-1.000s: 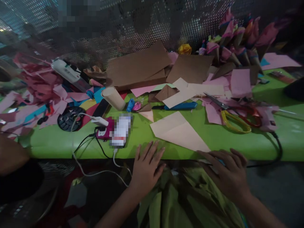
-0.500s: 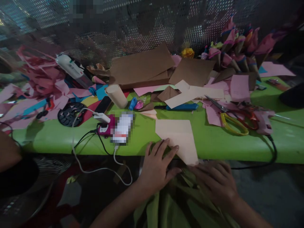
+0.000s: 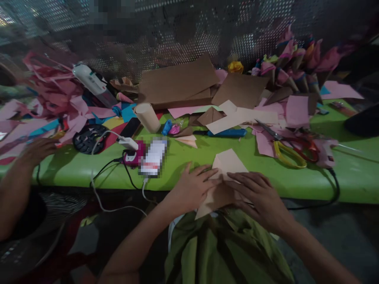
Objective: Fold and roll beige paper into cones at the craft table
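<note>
- Left hand (image 3: 192,187) lies flat with the palm down at the near edge of the green surface (image 3: 355,173). Its fingers are stretched and a little spread, and the fingertips press on the left part of the paper (image 3: 229,161). It is open and grips nothing.
- Right hand (image 3: 262,197) is flat too, palm down, with long fingers held apart and pointing to the left. It covers the lower right part of the paper and closes on nothing.
- Fingertips of both hands almost meet over the middle of the sheet. The left forearm comes in from the lower left, the right one from the lower right.
- The paper is beige and lies at the near edge of the surface. Its lower corner hangs over the edge toward the person's lap.
- Scissors (image 3: 278,142) lie to the right of the paper, apart from it.
- A phone (image 3: 152,157) with cables lies near the left hand, on its left.
- Another person's hand (image 3: 38,150) rests at the far left among pink scraps.
</note>
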Motion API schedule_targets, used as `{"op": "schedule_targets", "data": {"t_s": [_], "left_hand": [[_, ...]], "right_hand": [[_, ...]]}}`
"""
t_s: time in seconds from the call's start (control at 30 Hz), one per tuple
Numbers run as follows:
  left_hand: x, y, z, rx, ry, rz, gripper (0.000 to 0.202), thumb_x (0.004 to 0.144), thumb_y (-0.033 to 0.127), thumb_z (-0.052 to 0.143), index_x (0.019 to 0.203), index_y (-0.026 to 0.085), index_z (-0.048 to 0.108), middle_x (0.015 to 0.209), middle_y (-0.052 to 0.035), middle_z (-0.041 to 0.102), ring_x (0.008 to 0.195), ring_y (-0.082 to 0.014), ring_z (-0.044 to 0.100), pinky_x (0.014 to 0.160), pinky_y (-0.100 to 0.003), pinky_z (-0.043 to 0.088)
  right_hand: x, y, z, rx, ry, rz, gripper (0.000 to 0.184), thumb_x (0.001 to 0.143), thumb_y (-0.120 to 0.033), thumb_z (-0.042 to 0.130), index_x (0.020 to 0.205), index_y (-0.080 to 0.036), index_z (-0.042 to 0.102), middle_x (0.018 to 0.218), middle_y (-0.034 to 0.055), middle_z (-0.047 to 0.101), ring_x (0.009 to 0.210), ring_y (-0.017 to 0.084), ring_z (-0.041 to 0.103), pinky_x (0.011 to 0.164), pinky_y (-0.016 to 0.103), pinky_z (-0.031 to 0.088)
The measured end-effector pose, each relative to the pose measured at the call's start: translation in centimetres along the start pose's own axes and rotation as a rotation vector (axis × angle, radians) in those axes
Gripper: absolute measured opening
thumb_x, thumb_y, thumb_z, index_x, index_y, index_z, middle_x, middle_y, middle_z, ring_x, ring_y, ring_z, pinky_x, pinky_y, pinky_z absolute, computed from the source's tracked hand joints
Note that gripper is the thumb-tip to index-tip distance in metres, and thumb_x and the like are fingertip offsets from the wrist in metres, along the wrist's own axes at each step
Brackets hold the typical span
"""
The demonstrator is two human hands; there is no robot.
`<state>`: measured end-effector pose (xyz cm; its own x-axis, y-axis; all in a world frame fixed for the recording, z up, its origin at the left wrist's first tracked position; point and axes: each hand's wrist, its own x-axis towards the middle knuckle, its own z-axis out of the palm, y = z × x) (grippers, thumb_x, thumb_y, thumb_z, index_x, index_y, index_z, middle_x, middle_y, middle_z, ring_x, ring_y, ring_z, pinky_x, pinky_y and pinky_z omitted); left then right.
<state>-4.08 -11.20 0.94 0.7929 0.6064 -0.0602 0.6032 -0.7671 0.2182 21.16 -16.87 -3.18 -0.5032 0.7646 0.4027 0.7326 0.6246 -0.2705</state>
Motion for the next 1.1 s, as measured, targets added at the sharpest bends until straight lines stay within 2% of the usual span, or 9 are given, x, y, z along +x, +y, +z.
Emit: {"op": "schedule_targets", "data": {"t_s": [0.13, 0.23, 0.3, 0.4, 0.5, 0.6, 0.8, 0.93, 1.1], "left_hand": [[0.9, 0.3, -0.9, 0.069, 0.047, -0.035, 0.042, 0.101, 0.018, 0.044, 0.139, 0.028, 0.059, 0.157, -0.0031, 0.051, 0.145, -0.0240, 0.046, 0.119, -0.055, 0.034], [1.5, 1.4, -0.4, 0.065, 0.101, -0.068, 0.041, 0.105, 0.027, 0.040, 0.144, 0.024, 0.055, 0.157, -0.0051, 0.052, 0.143, -0.0223, 0.047, 0.121, -0.051, 0.034], [1.7, 2.0, 0.2, 0.051, 0.096, -0.067, 0.044, 0.106, 0.036, 0.040, 0.147, 0.023, 0.051, 0.157, -0.0063, 0.052, 0.143, -0.0230, 0.047, 0.121, -0.051, 0.033], [1.8, 2.5, 1.2, 0.035, 0.068, -0.068, 0.054, 0.102, 0.042, 0.050, 0.152, 0.024, 0.045, 0.160, -0.0082, 0.047, 0.147, -0.0265, 0.043, 0.122, -0.054, 0.031], [1.7, 2.0, 1.7, 0.011, 0.041, -0.049, 0.059, 0.098, 0.045, 0.057, 0.152, 0.024, 0.045, 0.165, -0.0101, 0.039, 0.152, -0.0299, 0.035, 0.123, -0.058, 0.028], [1.9, 0.9, 1.3, -0.050, 0.016, -0.013, 0.054, 0.100, 0.049, 0.050, 0.149, 0.026, 0.049, 0.165, -0.0086, 0.038, 0.154, -0.0285, 0.032, 0.124, -0.058, 0.027], [4.0, -0.9, 0.1, -0.102, 0.024, 0.004, 0.041, 0.106, 0.033, 0.035, 0.137, 0.026, 0.060, 0.163, -0.0035, 0.043, 0.155, -0.0212, 0.032, 0.127, -0.052, 0.021], [4.8, -1.1, 0.1, -0.073, 0.055, -0.020, 0.040, 0.104, 0.027, 0.037, 0.137, 0.024, 0.061, 0.162, -0.0036, 0.044, 0.154, -0.0216, 0.034, 0.128, -0.053, 0.018], [3.4, -1.3, 0.3, -0.136, 0.074, -0.010, 0.039, 0.105, 0.023, 0.037, 0.132, 0.025, 0.065, 0.158, -0.0034, 0.050, 0.148, -0.0191, 0.043, 0.124, -0.046, 0.029]], "right_hand": [[-0.3, 0.7, 0.1, -0.157, -0.019, 0.133, 0.041, 0.100, -0.029, 0.052, 0.140, -0.024, 0.058, 0.135, 0.0087, 0.069, 0.113, 0.027, 0.060, 0.090, 0.042, 0.046], [-0.4, -0.8, 0.2, -0.292, -0.014, 0.283, 0.041, 0.098, -0.026, 0.054, 0.138, -0.022, 0.061, 0.125, 0.0114, 0.071, 0.103, 0.029, 0.061, 0.081, 0.042, 0.047], [-0.3, -1.9, 0.0, -0.300, -0.017, 0.312, 0.040, 0.097, -0.028, 0.055, 0.135, -0.019, 0.063, 0.118, 0.0135, 0.071, 0.098, 0.030, 0.062, 0.078, 0.042, 0.048], [-0.4, -2.1, -0.4, -0.195, -0.011, 0.284, 0.038, 0.098, -0.033, 0.055, 0.132, -0.020, 0.065, 0.110, 0.0133, 0.071, 0.095, 0.028, 0.063, 0.077, 0.041, 0.049], [-0.6, -0.2, -1.3, -0.131, 0.034, 0.271, 0.037, 0.099, -0.034, 0.054, 0.133, -0.024, 0.064, 0.111, 0.0108, 0.073, 0.098, 0.028, 0.065, 0.081, 0.041, 0.049], [-1.3, 2.4, -2.1, -0.101, 0.000, 0.230, 0.044, 0.098, -0.039, 0.056, 0.140, -0.027, 0.059, 0.134, 0.0113, 0.068, 0.116, 0.031, 0.064, 0.091, 0.046, 0.049], [-3.4, 4.5, -2.7, -0.028, -0.161, 0.135, 0.068, 0.092, -0.049, 0.064, 0.155, -0.028, 0.044, 0.148, 0.0114, 0.060, 0.133, 0.032, 0.057, 0.103, 0.050, 0.048], [-4.4, 4.2, -2.7, -0.051, -0.178, 0.081, 0.068, 0.094, -0.036, 0.064, 0.157, -0.027, 0.040, 0.151, 0.0099, 0.058, 0.135, 0.030, 0.055, 0.106, 0.048, 0.046], [-4.5, 4.3, -2.4, -0.013, -0.098, 0.089, 0.063, 0.094, -0.014, 0.052, 0.154, -0.031, 0.044, 0.144, 0.0058, 0.064, 0.131, 0.026, 0.059, 0.102, 0.045, 0.047]]}}
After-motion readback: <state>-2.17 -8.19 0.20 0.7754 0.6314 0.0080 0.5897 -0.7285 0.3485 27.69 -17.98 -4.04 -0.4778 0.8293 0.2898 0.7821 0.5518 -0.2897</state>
